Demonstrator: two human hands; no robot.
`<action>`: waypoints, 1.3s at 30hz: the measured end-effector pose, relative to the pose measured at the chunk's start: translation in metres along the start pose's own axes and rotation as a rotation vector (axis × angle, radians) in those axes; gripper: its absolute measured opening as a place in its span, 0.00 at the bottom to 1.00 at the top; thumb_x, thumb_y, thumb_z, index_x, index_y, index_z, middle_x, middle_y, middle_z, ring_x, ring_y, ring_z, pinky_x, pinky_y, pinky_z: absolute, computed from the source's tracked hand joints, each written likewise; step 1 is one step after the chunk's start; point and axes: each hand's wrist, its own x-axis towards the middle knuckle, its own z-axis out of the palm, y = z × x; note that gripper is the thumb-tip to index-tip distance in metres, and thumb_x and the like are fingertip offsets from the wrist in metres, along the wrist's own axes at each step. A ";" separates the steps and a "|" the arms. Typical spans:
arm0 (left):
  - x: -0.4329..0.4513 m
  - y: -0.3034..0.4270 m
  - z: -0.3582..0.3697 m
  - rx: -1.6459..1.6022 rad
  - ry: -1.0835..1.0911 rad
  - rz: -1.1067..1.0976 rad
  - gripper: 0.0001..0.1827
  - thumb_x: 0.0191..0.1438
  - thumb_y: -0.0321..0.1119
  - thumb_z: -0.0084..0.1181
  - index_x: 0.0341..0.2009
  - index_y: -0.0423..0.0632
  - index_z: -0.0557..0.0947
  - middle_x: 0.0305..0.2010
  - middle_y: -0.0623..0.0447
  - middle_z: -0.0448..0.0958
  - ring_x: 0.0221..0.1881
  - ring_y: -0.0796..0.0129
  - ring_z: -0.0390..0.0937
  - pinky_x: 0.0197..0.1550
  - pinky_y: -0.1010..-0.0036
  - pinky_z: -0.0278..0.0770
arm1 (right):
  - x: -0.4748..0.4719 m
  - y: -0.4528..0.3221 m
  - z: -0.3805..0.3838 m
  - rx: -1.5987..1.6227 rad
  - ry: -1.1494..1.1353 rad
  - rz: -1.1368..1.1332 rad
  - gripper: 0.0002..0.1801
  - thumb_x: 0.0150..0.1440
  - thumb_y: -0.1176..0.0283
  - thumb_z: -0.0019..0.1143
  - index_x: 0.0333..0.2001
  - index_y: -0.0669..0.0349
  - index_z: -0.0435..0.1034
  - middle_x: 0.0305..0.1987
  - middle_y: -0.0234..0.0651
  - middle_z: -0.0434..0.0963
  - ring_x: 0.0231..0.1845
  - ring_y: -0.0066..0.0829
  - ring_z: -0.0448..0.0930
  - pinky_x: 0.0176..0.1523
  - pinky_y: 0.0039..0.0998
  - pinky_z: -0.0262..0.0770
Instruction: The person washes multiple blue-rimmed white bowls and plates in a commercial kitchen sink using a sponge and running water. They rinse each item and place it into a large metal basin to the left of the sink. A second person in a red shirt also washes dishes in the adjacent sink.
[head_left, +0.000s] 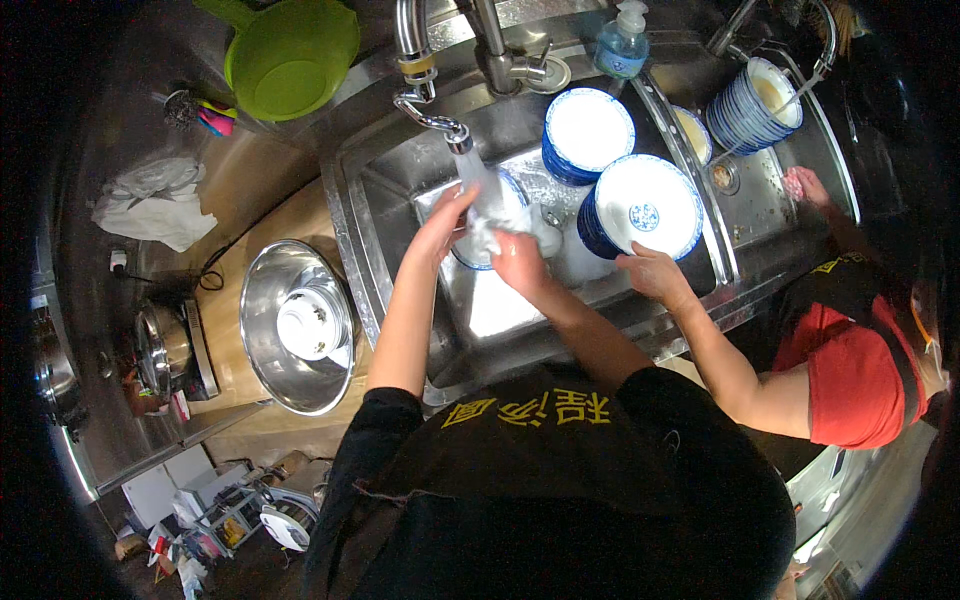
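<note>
Water runs from a chrome faucet (457, 139) over a blue-rimmed plate or bowl (469, 251) in the steel sink. My left hand (448, 214) grips that dish at its left edge. My right hand (516, 255) is at the dish's lower right, blurred by water, seemingly holding something whitish against it. To the right stand two stacks of blue-and-white dishes, a rear stack (590, 131) and a larger front stack (652, 202). A co-worker's hand touches the front stack's lower rim.
A co-worker in red sleeves (855, 375) stands close on my right, the other hand over a second basin with a bowl stack (757, 105). A soap bottle (622, 45) stands behind. Leftward are a steel bowl (259, 330) holding white dishes and a green plastic colander or scoop (292, 60).
</note>
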 end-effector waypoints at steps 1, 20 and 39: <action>-0.002 0.003 0.008 0.159 0.215 0.042 0.25 0.47 0.43 0.52 0.48 0.45 0.67 0.44 0.48 0.69 0.42 0.66 0.69 0.42 0.72 0.69 | -0.004 -0.006 -0.002 -0.004 -0.040 -0.138 0.20 0.37 0.82 0.49 0.39 0.63 0.69 0.30 0.50 0.73 0.32 0.48 0.74 0.36 0.38 0.71; 0.040 -0.033 0.016 -0.087 0.455 0.111 0.26 0.37 0.25 0.41 0.46 0.33 0.70 0.37 0.39 0.73 0.38 0.57 0.72 0.38 0.69 0.68 | -0.005 0.009 0.006 0.063 -0.046 -0.155 0.12 0.40 0.82 0.45 0.33 0.64 0.68 0.30 0.48 0.72 0.35 0.47 0.73 0.39 0.39 0.69; -0.193 -0.042 -0.129 0.993 1.263 0.731 0.49 0.21 0.19 0.63 0.56 0.45 0.60 0.55 0.40 0.54 0.52 0.49 0.57 0.53 0.64 0.58 | -0.001 0.037 0.088 -0.550 -0.375 -0.185 0.43 0.45 0.65 0.56 0.62 0.36 0.43 0.64 0.43 0.52 0.63 0.52 0.50 0.60 0.57 0.43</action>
